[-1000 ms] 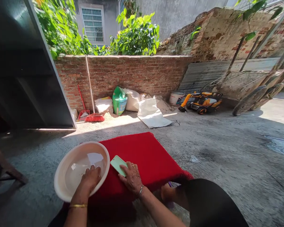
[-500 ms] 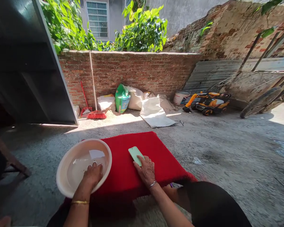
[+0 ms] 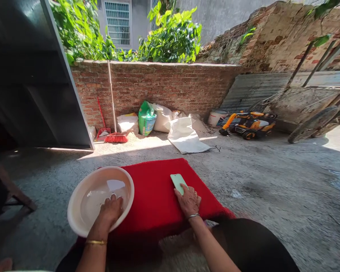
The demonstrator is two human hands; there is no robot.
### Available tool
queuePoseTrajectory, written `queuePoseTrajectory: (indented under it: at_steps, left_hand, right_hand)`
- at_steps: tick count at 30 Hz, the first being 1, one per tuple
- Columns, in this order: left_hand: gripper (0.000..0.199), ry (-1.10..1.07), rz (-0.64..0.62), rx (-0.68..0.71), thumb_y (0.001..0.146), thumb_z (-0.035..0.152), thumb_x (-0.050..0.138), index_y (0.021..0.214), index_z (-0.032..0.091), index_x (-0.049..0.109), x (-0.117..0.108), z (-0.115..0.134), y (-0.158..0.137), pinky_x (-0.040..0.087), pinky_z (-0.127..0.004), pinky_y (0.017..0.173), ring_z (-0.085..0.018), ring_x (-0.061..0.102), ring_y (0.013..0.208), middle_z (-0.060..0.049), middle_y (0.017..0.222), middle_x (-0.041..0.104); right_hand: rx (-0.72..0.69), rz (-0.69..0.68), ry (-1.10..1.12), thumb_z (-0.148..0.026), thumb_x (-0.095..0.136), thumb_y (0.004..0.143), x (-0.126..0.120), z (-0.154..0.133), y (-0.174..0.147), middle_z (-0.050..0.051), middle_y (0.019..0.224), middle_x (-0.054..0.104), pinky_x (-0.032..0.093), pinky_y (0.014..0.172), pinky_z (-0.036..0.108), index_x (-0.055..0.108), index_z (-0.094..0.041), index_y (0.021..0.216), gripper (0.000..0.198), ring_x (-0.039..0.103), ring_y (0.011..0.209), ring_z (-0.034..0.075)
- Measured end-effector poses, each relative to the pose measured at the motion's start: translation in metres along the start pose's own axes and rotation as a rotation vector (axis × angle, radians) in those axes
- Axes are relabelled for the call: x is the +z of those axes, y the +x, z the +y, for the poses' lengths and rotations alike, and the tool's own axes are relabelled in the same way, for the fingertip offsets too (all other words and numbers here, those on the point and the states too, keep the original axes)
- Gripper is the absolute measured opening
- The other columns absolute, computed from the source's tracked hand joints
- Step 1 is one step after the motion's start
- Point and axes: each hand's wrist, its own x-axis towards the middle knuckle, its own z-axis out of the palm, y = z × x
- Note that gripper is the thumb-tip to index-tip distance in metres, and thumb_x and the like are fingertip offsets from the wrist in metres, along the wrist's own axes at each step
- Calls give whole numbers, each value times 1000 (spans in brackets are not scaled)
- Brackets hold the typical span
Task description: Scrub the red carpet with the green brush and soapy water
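A mint-green smartphone lies flat on the red cloth that covers a low table. Thumb and fingers of my right hand grip its near end, with the far part left uncovered. My left hand reaches into a pale plastic basin holding clear water. Its fingers are bent downward and their tips are in the water, with a small whitish spot at them; what they hold, if anything, I cannot make out. The basin rests at the table's left side.
My dark-clad knee is right of the table. Beyond lie a red broom, a green sack, a white sack, a bucket and a toy excavator near a brick wall. A dark metal door stands left.
My right hand has moved to the right across the red cloth, and the smartphone has slid along with it. My left hand stays in the basin in nearly the same pose.
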Motion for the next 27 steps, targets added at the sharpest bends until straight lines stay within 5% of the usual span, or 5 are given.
queuePoseTrajectory:
  at_steps: [3, 11, 14, 21, 27]
  left_hand:
    - [59, 3, -6, -7, 116, 16, 44, 172, 21, 63, 0, 1, -1, 53, -56, 133, -38, 60, 167, -23, 184, 55]
    - [56, 17, 1, -9, 117, 18, 45, 169, 23, 65, 2, -3, 4, 55, -53, 129, -38, 64, 162, -21, 177, 61]
    - [58, 25, 5, -6, 116, 16, 45, 170, 24, 65, 4, -3, 6, 55, -51, 128, -37, 63, 162, -20, 178, 61]
    - [63, -14, -9, -15, 117, 15, 42, 176, 22, 61, 5, 1, 5, 53, -54, 132, -38, 60, 167, -22, 186, 54]
    - [59, -27, 7, -25, 119, 17, 46, 174, 24, 64, 5, 0, 5, 55, -52, 131, -38, 63, 165, -22, 180, 60]
  right_hand:
    - [-87, -3, 57, -37, 70, 115, 4, -17, -13, 16, 145, 80, 51, 107, 43, 83, -30, 153, 41, 75, 132, 34]
    - [-679, -50, 214, -39, 84, 106, 44, -96, -61, 10, 137, 81, 48, 107, 39, 86, -37, 146, 40, 73, 122, 29]
    - [-572, -70, 159, -41, 81, 108, 33, -84, -42, 11, 136, 81, 48, 106, 41, 86, -36, 145, 37, 73, 123, 30]
    - [-18, 20, 22, -40, 67, 116, -2, -13, 16, 17, 139, 82, 53, 100, 45, 83, -30, 150, 40, 78, 125, 34]
    - [-303, -49, 151, -39, 73, 113, 19, -61, -12, 14, 144, 80, 52, 107, 42, 85, -32, 148, 38, 75, 130, 32]
